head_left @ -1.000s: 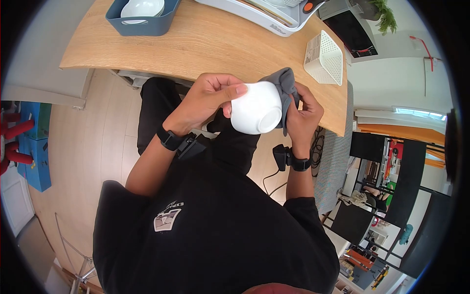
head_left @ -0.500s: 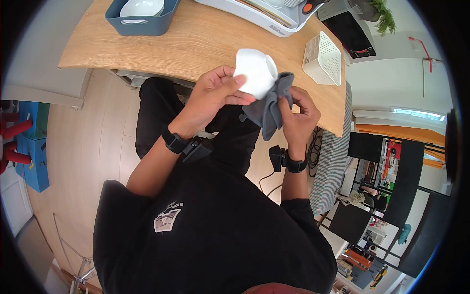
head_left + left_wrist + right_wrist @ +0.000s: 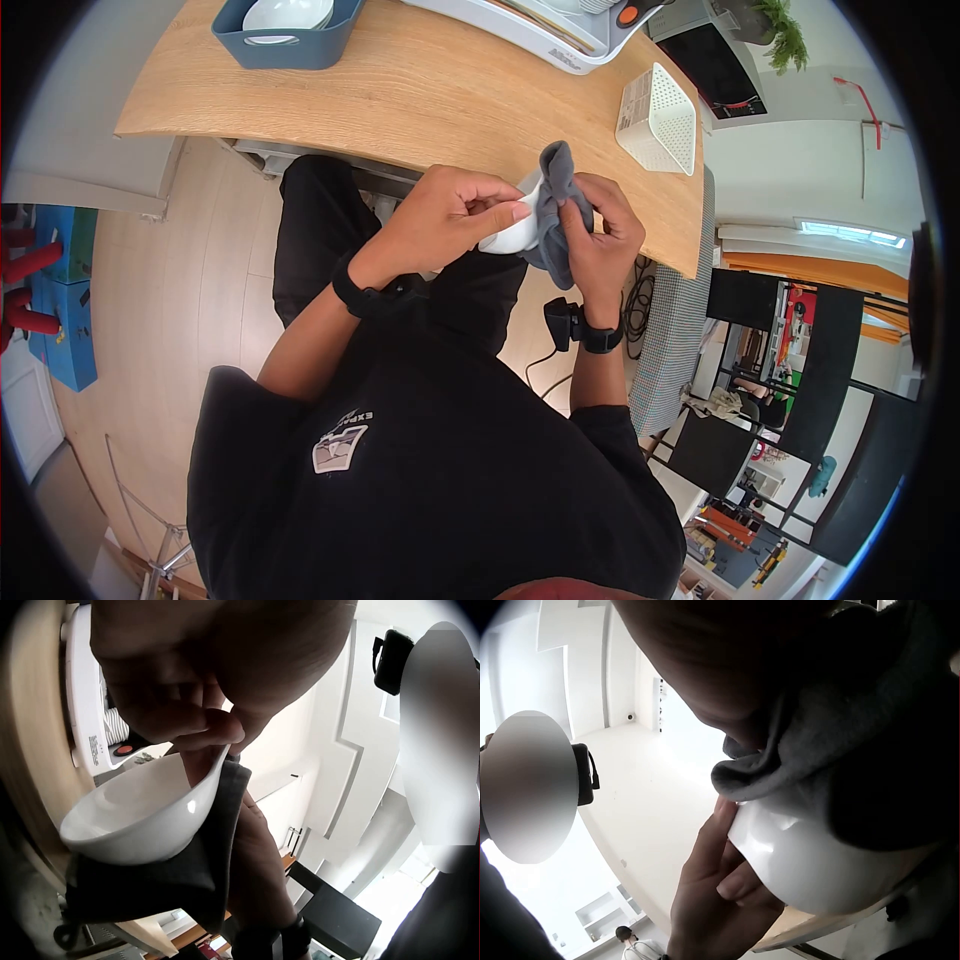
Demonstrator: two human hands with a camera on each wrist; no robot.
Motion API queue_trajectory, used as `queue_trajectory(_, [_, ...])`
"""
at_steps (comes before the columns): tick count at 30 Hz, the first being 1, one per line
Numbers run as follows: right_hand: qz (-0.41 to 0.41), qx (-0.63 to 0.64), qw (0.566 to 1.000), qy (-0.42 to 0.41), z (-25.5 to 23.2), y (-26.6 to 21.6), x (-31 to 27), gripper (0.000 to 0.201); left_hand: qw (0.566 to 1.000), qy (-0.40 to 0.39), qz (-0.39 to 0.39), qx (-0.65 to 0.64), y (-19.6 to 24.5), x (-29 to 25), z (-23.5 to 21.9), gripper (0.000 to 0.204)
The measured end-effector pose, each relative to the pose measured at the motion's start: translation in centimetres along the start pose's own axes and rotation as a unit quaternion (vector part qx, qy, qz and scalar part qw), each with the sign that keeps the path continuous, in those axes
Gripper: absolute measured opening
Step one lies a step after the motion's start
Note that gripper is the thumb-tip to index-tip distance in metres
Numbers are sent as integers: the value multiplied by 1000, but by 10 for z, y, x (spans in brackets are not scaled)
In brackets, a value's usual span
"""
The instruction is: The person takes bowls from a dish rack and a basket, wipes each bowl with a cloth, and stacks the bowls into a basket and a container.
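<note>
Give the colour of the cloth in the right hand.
Grey; the cloth shows best in the head view.

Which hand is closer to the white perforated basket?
Right. The right hand, gripping the gray cloth, is on the body side of the basket; the left hand, pinching the bowl, is farther off to its left.

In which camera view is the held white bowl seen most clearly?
The left wrist view: there the white bowl shows its inside and outer wall, though the left hand hides some of its rim. The head view shows only a part beside the gray cloth; the right wrist view shows the outside, partly covered by the cloth.
</note>
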State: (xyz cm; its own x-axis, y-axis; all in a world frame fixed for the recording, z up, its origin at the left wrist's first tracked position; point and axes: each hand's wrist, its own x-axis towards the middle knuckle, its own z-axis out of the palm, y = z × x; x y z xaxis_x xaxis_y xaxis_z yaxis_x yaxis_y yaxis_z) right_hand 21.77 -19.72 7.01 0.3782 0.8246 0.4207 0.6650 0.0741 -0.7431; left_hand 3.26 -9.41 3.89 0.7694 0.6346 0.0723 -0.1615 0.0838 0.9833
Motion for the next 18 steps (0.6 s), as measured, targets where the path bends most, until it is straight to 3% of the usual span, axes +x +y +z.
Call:
queue_trajectory(2, [14, 17, 1000, -2, -4, 9, 0, 26, 995, -41, -56, -74, 8, -1, -7, 27])
queue_trajectory(7, [65, 115, 991, 11, -8, 19, -2, 27, 983, -7, -45, -176, -10, 1, -12, 33])
queue_trajectory(9, [89, 134, 987, 18, -10, 24, -2, 25, 952, -13, -38, -303, -19, 2, -15, 35])
queue_trajectory(13, [159, 175, 972, 18, -17, 33, -5, 22, 918, -25, -39, -394, -22, 4, -17, 35])
queue_trajectory(15, [189, 339, 921, 19, -18, 37, -5, 26, 909, -24, -37, -415, -27, 6, -15, 34])
queue_trajectory(17, [206, 329, 922, -13, -19, 32, -3, 37, 913, -3, -49, -405, -26, 9, -11, 33])
queue_trajectory(18, [282, 389, 877, 0, -18, 25, -5, 32, 916, 19, -63, -396, -25, 9, -9, 32])
